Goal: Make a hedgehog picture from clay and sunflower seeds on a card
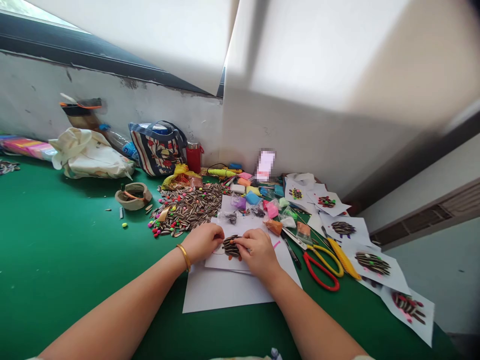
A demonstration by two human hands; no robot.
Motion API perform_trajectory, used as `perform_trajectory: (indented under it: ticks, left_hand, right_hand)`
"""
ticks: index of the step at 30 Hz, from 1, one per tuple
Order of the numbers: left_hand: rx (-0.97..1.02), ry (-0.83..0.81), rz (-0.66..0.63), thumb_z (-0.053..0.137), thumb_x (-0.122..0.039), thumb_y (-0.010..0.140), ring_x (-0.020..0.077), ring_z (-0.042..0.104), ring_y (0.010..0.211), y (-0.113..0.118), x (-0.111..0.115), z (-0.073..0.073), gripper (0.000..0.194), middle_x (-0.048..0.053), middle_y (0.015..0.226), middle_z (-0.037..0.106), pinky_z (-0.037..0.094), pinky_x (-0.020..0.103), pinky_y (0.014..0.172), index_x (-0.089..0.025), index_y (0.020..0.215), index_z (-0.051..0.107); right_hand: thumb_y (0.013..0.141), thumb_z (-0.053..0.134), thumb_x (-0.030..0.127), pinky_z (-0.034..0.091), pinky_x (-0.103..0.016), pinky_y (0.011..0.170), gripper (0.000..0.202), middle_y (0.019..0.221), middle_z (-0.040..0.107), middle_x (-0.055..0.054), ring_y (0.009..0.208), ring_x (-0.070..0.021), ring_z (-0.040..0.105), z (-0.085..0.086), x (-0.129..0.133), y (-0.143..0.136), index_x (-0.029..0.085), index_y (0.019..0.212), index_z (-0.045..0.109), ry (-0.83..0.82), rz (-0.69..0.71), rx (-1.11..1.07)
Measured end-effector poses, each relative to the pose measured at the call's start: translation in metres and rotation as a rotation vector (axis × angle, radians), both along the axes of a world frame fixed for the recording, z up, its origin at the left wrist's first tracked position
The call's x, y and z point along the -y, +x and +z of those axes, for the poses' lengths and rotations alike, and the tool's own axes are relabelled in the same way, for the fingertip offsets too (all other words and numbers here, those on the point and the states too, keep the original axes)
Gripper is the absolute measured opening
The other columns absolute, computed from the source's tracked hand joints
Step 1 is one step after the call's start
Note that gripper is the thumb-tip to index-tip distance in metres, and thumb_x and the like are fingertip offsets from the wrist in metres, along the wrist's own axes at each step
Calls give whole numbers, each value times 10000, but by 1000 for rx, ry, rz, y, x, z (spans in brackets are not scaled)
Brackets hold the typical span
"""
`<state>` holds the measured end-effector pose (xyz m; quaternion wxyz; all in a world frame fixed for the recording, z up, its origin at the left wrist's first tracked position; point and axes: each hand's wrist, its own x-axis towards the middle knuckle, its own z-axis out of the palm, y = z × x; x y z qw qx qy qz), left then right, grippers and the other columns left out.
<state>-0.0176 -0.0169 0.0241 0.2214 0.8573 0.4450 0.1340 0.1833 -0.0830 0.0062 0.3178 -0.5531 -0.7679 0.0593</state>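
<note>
The table point(93, 280) is green, its far edge against the wall point(161, 107); seed pictures point(373, 263) line its right edge. White paper point(225, 296) lies stacked toward the table's near edge. A pile of seeds point(195, 205) sits beyond the left hand point(204, 242), toward the far edge. Scissors point(318, 262) lie right of the paper, handles toward the near edge. Left hand and right hand point(260, 250) stand apart, either side of the seed figure point(229, 246); whether either grips a piece cannot be told. The figure rests on the top sheet point(215, 262), by its near edge. Recommended: steady the sheet left-handed, press straight down, keep rows parallel.
</note>
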Motion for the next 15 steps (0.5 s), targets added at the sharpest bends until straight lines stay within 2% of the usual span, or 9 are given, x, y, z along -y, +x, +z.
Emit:
perform_trajectory:
  ticks: [15]
  left_hand:
    - [7, -6, 2, 569, -181, 766, 203, 605, 824, 0, 0, 1, 144, 39, 843, 690, 427, 282, 726, -214, 802, 704]
  right_hand:
    - [843, 646, 201, 346, -342, 746, 177, 831, 660, -30, 841, -192, 531, 3, 2, -2, 295, 940, 760, 12, 21, 30]
